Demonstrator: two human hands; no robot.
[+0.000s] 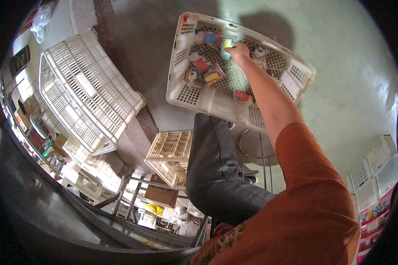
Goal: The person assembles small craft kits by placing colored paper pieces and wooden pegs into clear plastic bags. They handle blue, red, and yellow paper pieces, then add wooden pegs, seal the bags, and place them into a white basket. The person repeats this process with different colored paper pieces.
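Observation:
My right hand (pixel 239 51) reaches down into a white plastic crate (pixel 216 100). Its fingers are closed at the edge of a small clear packet (pixel 227 44) with a yellow and blue label. Around it in the crate lie several similar packets: one with a blue and red label (pixel 211 38) at the far left, a red-labelled one (pixel 201 64), and a yellow and red one (pixel 212 77). Nearer me is another red-labelled packet (pixel 242 96). A packet with whitish contents (pixel 259 53) sits right of my hand. My left hand is out of view.
A large white slatted crate (pixel 86 84) stands tilted at the left. Below it is a smaller cream crate (pixel 170 148). Under the packet crate, a round metal stool frame (pixel 257 145) shows beside my leg. Stacked pale crates (pixel 371 170) stand at the right edge.

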